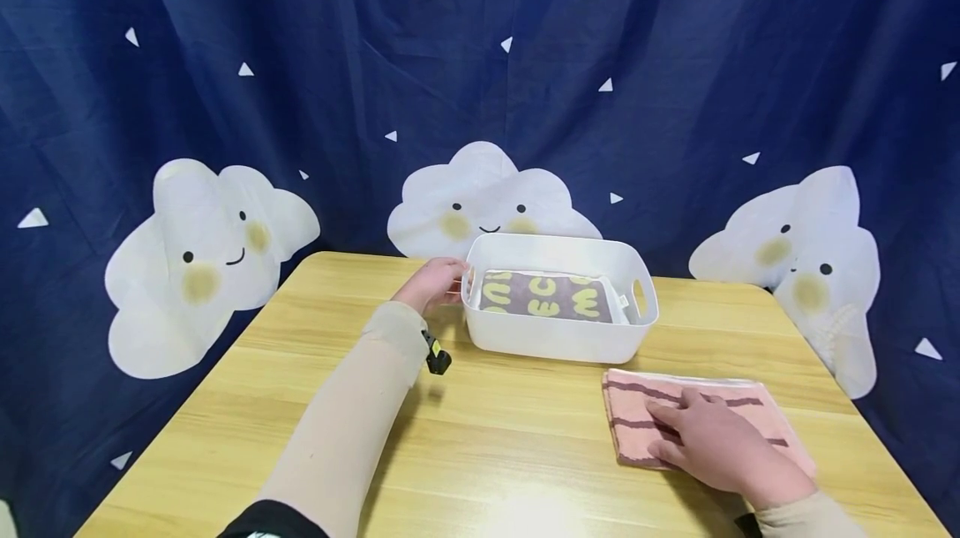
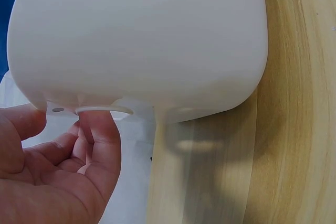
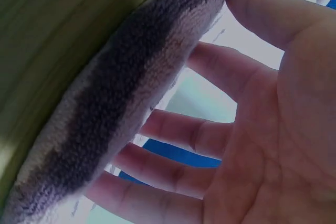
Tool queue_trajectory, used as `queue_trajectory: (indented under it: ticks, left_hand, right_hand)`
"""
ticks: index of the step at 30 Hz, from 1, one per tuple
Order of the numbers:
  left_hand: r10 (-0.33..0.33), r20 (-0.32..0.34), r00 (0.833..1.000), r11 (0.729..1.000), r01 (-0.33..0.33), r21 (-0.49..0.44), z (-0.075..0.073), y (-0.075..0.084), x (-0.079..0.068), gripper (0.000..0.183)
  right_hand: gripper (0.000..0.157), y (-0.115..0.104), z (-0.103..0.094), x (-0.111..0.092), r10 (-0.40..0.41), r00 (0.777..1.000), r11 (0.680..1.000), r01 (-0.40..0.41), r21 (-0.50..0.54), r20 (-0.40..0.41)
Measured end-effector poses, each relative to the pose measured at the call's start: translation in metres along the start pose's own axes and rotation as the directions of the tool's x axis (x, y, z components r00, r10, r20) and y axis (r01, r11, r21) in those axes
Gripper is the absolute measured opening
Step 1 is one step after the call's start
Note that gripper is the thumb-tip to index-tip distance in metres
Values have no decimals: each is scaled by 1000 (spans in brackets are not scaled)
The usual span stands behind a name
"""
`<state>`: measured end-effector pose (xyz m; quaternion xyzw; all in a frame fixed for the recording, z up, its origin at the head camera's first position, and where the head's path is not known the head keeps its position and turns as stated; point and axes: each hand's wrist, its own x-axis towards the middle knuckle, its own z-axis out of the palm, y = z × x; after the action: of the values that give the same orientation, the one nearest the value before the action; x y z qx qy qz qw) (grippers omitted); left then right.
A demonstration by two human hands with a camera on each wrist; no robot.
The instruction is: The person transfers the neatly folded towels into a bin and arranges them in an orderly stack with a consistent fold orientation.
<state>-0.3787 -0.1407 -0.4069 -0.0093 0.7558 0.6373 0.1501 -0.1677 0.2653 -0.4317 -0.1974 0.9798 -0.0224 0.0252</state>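
A white plastic basket [image 1: 551,338] with cut-out handles stands toward the back of the table. At its left end my left hand [image 1: 431,284] grips the handle, and the left wrist view shows a finger of that hand [image 2: 68,166] hooked into the opening, the thumb near the rim. Inside the basket lies a folded grey-purple towel [image 1: 525,296] with yellow lettering. Front right, a folded pink towel [image 1: 750,414] with dark red stripes lies flat. My right hand [image 1: 720,442] rests on it from above, with fingers spread on the cloth in the right wrist view.
The wooden table [image 1: 480,438] has rounded back corners. A dark blue curtain [image 1: 450,37] with white clouds and triangles hangs right behind it. A small black device [image 1: 437,354] is strapped at the left wrist.
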Motion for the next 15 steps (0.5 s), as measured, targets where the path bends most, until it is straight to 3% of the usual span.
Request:
queue_trajectory:
  ticks: [15]
  left_hand:
    - [-15, 0, 1000, 1000, 15, 2, 0, 3, -1, 37]
  right_hand:
    - [51, -70, -4, 32, -160, 986, 987, 161, 8, -35]
